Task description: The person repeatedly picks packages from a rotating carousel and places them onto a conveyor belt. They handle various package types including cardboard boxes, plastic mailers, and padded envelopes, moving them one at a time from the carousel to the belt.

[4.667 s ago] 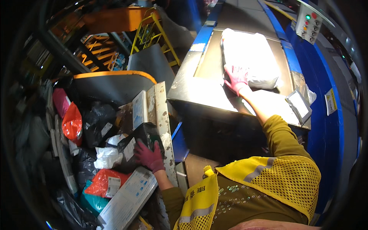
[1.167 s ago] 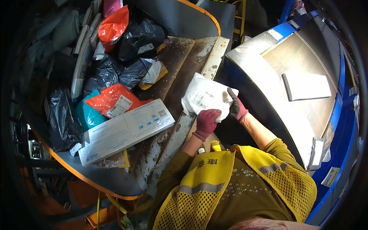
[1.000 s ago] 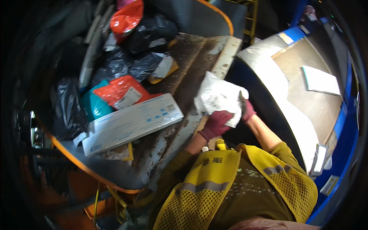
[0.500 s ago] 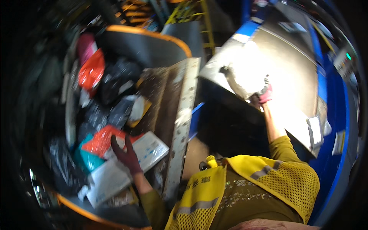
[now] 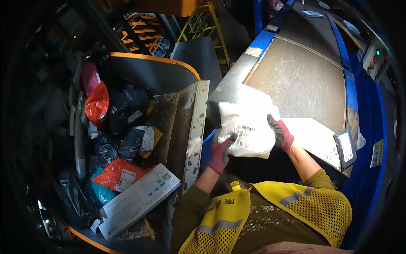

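White soft parcel (image 5: 247, 131): held up between both gloved hands at the near edge of the conveyor belt (image 5: 304, 80). Left hand (image 5: 222, 152) is closed on its lower left edge; right hand (image 5: 280, 132) is clasped on its right edge. Chute (image 5: 169, 122) of piled packages is seen at left.

Curved chute bin and conveyor, each with its load

The orange-rimmed chute (image 5: 156, 61) carries a heap: red mailer bags (image 5: 97, 103), black poly bags (image 5: 127, 110), a teal bag (image 5: 99, 192) and a long white box (image 5: 139, 199) lying flat at the near end. The brown conveyor belt (image 5: 304, 80) carries what may be a flat parcel (image 5: 312, 13) far off.
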Action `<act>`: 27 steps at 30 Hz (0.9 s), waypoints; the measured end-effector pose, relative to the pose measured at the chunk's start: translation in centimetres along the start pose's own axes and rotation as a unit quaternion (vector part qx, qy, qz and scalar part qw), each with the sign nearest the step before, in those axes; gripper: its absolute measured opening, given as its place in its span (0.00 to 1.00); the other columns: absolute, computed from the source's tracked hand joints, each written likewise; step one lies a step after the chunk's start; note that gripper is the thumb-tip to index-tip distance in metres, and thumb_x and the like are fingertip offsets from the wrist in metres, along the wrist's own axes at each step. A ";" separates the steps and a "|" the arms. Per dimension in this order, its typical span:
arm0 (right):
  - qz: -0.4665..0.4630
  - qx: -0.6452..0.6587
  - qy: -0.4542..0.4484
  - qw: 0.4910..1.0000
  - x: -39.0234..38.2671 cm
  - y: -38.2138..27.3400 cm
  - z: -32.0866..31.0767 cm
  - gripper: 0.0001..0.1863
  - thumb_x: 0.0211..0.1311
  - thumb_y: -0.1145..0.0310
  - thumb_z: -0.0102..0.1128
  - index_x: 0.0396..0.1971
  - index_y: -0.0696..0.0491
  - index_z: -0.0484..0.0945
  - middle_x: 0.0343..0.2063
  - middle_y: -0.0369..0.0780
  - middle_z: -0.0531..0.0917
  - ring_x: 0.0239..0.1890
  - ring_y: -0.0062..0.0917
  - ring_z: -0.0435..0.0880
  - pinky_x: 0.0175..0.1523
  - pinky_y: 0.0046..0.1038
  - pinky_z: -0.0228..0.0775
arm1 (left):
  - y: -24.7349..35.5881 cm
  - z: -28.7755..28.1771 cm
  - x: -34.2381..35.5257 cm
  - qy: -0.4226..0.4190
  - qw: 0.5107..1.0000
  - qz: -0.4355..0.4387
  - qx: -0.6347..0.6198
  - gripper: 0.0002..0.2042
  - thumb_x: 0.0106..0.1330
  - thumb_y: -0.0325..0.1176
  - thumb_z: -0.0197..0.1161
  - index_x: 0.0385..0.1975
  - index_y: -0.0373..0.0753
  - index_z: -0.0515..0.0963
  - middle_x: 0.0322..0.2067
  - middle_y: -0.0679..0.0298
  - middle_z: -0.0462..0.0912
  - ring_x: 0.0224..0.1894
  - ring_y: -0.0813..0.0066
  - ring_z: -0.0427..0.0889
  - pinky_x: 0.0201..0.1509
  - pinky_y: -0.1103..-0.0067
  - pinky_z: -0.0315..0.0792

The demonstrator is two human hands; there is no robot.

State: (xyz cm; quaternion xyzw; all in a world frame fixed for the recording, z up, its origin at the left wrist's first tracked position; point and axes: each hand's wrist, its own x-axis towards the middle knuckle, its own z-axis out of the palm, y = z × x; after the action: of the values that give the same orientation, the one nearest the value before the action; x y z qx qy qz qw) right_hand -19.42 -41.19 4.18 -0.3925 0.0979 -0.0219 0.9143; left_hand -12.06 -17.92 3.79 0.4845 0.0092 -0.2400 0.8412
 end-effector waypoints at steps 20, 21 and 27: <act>-0.016 -0.434 -0.320 0.842 6.5 23.1 16.1 0.30 0.65 0.67 0.53 0.64 0.58 0.57 0.61 0.46 0.67 0.63 0.30 0.65 0.65 0.27 0.56 | 12.9 -17.7 -21.7 0.562 0.378 0.354 0.645 0.36 0.58 0.41 0.66 0.64 0.34 0.57 0.64 0.44 0.54 0.68 0.45 0.49 0.69 0.55 0.44; 0.030 -0.441 -0.326 0.836 7.0 24.2 18.0 0.32 0.65 0.63 0.53 0.65 0.57 0.54 0.62 0.50 0.64 0.65 0.33 0.63 0.66 0.29 0.55 | 14.4 -19.7 -25.3 0.634 0.274 0.318 0.649 0.37 0.58 0.41 0.66 0.63 0.32 0.57 0.64 0.44 0.54 0.67 0.46 0.51 0.69 0.57 0.46; 0.097 -0.513 -0.379 0.764 8.9 29.5 26.1 0.47 0.55 0.46 0.60 0.67 0.56 0.49 0.60 0.53 0.65 0.63 0.38 0.64 0.64 0.29 0.56 | 13.8 -26.5 -34.9 0.595 0.651 0.467 0.062 0.33 0.64 0.41 0.60 0.64 0.32 0.55 0.62 0.51 0.59 0.63 0.61 0.59 0.65 0.65 0.58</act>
State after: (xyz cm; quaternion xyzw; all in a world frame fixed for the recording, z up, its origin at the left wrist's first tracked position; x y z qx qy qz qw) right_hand -6.71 -3.21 -1.00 -0.7678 -0.2226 0.2711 0.5361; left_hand -31.47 23.27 9.56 0.5149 0.2654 0.5245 0.6239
